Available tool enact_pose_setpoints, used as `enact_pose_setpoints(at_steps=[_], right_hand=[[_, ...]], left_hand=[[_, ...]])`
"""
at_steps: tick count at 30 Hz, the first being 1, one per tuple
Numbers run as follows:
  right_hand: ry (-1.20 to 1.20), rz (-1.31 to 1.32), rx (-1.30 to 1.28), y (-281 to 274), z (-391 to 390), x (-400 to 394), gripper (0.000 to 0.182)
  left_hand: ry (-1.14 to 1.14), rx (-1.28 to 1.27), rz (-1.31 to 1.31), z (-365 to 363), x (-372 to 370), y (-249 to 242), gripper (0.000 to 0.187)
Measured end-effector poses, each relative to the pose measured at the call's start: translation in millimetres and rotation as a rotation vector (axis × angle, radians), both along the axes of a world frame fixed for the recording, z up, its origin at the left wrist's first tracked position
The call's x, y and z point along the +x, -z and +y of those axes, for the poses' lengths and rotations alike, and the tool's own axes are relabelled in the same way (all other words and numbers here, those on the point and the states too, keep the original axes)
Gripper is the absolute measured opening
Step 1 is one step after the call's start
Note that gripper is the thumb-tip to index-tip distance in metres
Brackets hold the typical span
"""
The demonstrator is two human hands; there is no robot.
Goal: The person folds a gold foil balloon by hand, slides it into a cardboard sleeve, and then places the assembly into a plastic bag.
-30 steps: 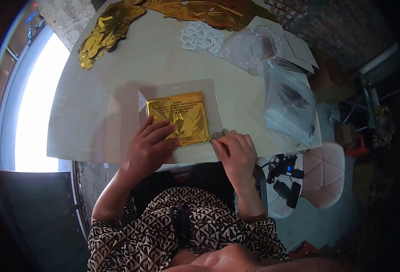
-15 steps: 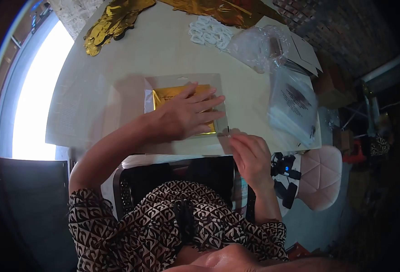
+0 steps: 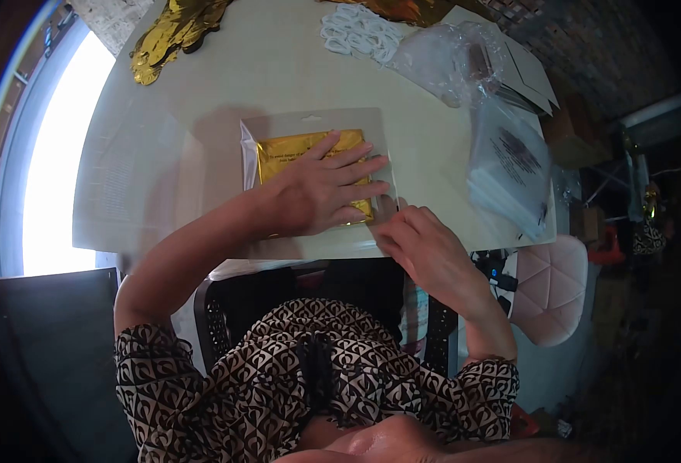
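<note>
Near the table's (image 3: 202,77) front edge, at its middle, lies a clear sleeve (image 3: 310,123) with a folded gold foil sheet (image 3: 294,147) inside. The left hand (image 3: 317,193) presses flat on it, fingers spread, grip open — apparently to pin it down. The right hand (image 3: 418,247) pinches the sleeve's near right corner, grip closed on that edge. Toward the table's right edge sits a stack of clear bags (image 3: 510,170) — crumpled plastic (image 3: 441,62) lies near the far right corner.
</note>
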State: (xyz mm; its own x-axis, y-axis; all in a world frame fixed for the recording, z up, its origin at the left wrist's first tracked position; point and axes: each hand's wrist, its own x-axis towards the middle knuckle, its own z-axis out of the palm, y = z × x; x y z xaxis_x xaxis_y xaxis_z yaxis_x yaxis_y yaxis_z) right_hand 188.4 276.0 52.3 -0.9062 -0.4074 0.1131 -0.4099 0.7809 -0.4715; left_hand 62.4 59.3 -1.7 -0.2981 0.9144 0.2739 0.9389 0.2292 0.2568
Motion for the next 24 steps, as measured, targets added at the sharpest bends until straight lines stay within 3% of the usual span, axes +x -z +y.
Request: enact_pose_setpoints(at_steps=[8, 10, 13, 24], right_hand=[[-0.119, -0.021, 0.11, 3.6, 3.9, -4.9, 0.016], [-0.206, 0.199, 0.34, 9.1, 1.4, -2.7, 0.018], [-0.24, 0.24, 0.411, 6.4, -1.3, -3.2, 0.018], [-0.305, 0.056, 0.279, -8.5, 2.9, -17.5, 0.012]], left_hand=[[-0.011, -0.025, -0.002, 0.4, 1.4, -1.6, 0.052], [-0.013, -0.04, -0.004, 0.7, 2.1, -2.5, 0.052], [-0.018, -0.013, 0.017, 1.2, 1.9, -0.9, 0.049], [-0.025, -0.054, -0.001, 1.1, 2.9, 0.4, 0.051]])
